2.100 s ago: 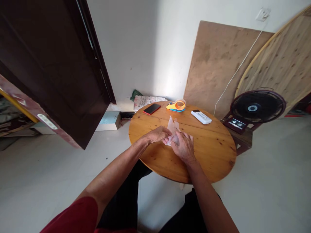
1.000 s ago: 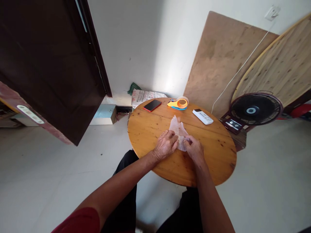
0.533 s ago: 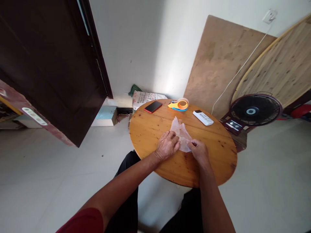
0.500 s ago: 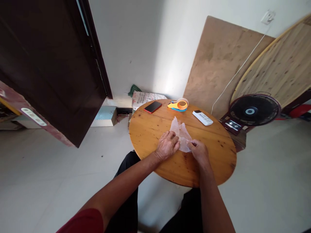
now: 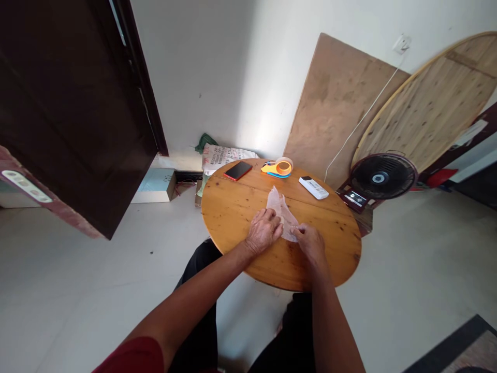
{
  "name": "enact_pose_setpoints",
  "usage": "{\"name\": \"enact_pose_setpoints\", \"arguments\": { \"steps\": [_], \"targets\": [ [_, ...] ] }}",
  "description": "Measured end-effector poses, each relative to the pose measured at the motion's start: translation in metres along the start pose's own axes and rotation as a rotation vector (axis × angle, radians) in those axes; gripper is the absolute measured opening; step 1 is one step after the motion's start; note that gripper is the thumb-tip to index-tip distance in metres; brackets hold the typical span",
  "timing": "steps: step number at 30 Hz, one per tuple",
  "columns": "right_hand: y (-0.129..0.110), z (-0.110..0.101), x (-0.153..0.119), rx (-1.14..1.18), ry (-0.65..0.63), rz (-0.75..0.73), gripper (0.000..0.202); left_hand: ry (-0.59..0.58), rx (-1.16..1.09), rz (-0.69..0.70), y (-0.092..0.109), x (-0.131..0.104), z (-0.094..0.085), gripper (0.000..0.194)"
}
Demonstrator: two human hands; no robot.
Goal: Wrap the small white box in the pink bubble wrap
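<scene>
A thin, whitish, see-through sheet (image 5: pixel 288 216) lies crumpled on the round wooden table (image 5: pixel 229 217), its upper end split into two points. My left hand (image 5: pixel 264 229) rests on its left side, fingers curled and pressed on it. On the right edge of the sheet, my right hand (image 5: pixel 309 239) pinches it between thumb and forefinger. The palms of both hands are hidden.
Along the table's far side are a phone with a red edge (image 5: pixel 238 171), an orange and blue tape dispenser (image 5: pixel 278 168) and a white remote-like device (image 5: pixel 313 187). A black fan (image 5: pixel 382 176) stands right of the table, a dark door (image 5: pixel 77 114) at left.
The view has shifted, so the table and hands appear slightly further left. The right side of the sheet looks folded inward and narrower, with my right hand still pinching it.
</scene>
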State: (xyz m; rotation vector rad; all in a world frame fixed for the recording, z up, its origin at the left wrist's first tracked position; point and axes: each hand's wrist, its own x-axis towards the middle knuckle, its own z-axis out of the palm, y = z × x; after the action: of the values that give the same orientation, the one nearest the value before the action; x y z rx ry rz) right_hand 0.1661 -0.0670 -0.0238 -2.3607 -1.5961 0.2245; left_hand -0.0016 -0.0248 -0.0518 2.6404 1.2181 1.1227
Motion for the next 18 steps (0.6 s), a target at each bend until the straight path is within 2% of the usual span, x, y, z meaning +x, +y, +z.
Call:
{"name": "enact_pose_setpoints", "arguments": {
  "steps": [3,6,8,10,14,18],
  "targets": [
    [-0.002,0.003,0.003,0.03,0.025,-0.005,0.023,0.004,-0.011,-0.001,-0.001,0.0,0.0,0.022],
    [0.002,0.009,0.005,0.127,0.13,-0.015,0.017,0.007,-0.019,-0.003,-0.001,0.0,0.001,0.021],
    [0.004,0.011,0.006,0.262,0.189,-0.033,0.013,0.009,-0.031,-0.005,-0.001,0.0,0.001,0.021],
    [0.002,0.012,0.008,0.481,0.183,-0.031,0.013,0.011,-0.05,-0.01,-0.001,0.001,0.001,0.02],
    [-0.011,0.008,0.011,0.917,0.078,0.045,0.035,0.008,-0.073,-0.012,-0.002,0.0,0.002,0.021],
    [-0.028,0.002,0.013,1.06,0.004,0.0,0.058,0.012,-0.087,-0.012,-0.003,0.0,0.005,0.021]
  ]
}}
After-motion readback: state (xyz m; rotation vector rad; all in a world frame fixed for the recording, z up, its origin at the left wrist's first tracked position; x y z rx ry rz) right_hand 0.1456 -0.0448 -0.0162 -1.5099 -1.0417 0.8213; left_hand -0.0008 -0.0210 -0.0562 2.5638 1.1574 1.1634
